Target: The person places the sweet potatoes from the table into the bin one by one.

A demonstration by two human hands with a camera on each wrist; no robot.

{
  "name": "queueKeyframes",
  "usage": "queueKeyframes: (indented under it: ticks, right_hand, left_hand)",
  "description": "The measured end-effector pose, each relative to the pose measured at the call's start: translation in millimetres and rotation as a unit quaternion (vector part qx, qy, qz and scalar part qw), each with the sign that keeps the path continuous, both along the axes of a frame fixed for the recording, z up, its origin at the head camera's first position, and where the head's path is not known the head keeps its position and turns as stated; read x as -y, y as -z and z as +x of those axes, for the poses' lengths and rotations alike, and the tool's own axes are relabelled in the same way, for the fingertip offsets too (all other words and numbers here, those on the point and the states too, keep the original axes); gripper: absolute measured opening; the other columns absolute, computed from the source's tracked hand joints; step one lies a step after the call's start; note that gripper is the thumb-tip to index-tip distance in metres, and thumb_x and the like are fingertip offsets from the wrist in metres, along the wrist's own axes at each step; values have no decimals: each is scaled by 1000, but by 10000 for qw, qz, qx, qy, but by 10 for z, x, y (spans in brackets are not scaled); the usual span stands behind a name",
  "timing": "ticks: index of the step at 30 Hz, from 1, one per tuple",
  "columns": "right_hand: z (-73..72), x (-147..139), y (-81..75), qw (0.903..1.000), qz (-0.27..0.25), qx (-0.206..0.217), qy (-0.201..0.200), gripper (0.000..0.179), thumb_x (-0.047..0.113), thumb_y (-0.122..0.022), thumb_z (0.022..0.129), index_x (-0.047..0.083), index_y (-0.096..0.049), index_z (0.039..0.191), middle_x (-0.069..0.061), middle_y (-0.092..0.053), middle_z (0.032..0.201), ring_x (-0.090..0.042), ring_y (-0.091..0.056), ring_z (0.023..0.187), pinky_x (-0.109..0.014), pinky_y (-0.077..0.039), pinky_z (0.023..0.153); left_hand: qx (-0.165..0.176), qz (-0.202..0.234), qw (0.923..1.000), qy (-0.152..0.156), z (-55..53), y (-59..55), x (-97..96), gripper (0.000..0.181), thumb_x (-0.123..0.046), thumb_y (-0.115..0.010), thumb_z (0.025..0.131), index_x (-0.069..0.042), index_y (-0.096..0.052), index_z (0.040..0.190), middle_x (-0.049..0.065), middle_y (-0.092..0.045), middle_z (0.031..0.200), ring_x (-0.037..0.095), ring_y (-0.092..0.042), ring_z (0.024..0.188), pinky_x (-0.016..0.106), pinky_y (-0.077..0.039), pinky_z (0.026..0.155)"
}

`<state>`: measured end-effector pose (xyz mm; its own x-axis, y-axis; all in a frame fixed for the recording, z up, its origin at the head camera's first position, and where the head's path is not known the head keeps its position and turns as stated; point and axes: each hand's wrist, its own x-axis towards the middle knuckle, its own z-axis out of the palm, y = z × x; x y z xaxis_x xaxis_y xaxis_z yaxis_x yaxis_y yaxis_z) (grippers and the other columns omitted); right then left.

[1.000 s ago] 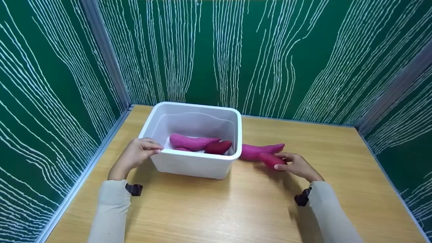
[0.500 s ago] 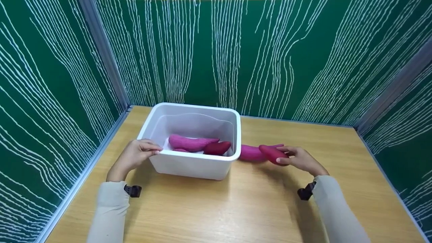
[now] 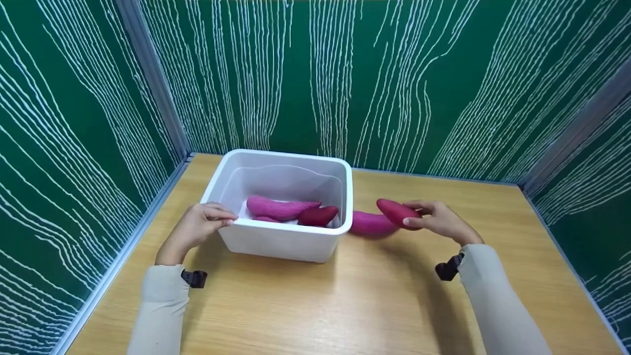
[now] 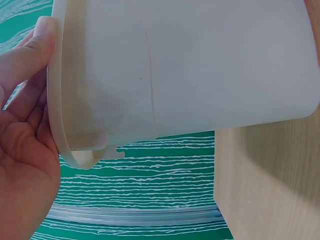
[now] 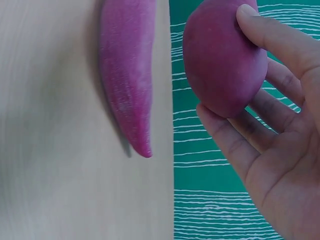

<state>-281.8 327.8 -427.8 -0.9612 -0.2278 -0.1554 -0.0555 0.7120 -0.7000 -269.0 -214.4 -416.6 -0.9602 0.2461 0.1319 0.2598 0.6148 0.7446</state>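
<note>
My left hand [image 3: 199, 222] pinches the rim of a white plastic bin [image 3: 278, 242] at its near left corner; the left wrist view has the thumb on one side of the rim and fingers on the other. Held by its end in my right hand [image 3: 441, 222] is a red sweet potato [image 3: 394, 212], raised above the table right of the bin. Below it a longer pink sweet potato [image 3: 369, 225] lies on the table, partly hidden behind the bin and the held one. The right wrist view shows the held sweet potato [image 5: 225, 60] between thumb and fingers.
Inside the bin lie a pink sweet potato [image 3: 281, 208], a dark red one [image 3: 318, 216] and a mostly hidden pink piece [image 3: 265, 219]. Green panels [image 3: 394, 88] with white lines enclose the wooden table [image 3: 296, 305] at the back and sides.
My right hand has lifted the red sweet potato from beside the pink one, up and slightly away from me. The left hand stays on the bin's rim.
</note>
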Motion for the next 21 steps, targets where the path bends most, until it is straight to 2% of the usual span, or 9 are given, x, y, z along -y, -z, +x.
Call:
queueKeyframes:
  ticks: [6, 12, 18, 21]
  right_hand:
    - [-18, 64, -139, 9998, -29, -126, -124, 67, 49, -68, 84, 12, -51, 138, -17, -58, 129, -33, -56, 112, -55, -45, 98]
    - [-46, 166, -269, 9995, -32, -174, -256, 66, 48, -68, 85, 10, -52, 138, -16, -61, 126, -30, -58, 111, -53, -46, 99]
    - [-87, 278, -403, 9996, -62, -159, -210, 67, 49, -68, 85, 12, -52, 138, -15, -61, 126, -30, -57, 111, -50, -44, 100]
    - [-102, 329, -460, 9996, -99, -174, -188, 68, 50, -69, 84, 12, -52, 138, -14, -61, 126, -29, -58, 111, -49, -45, 100]
  left_hand:
    - [85, -16, 10000, -9, -4, 5, 10, 16, -5, -69, 86, -10, -77, 99, 12, -71, 110, 32, -59, 111, 48, -49, 99]
    - [42, -8, 10000, 12, -9, 16, 17, 16, -5, -70, 86, -9, -77, 99, 12, -71, 108, 30, -59, 109, 46, -51, 96]
    - [1, -1, 10000, -4, -1, 20, 17, 16, -5, -70, 86, -8, -77, 100, 12, -71, 107, 29, -60, 108, 46, -52, 95]
    - [-182, 12, 9998, 79, -1, 18, 17, 15, -4, -71, 84, -7, -77, 98, 12, -72, 104, 29, -60, 105, 40, -54, 92]
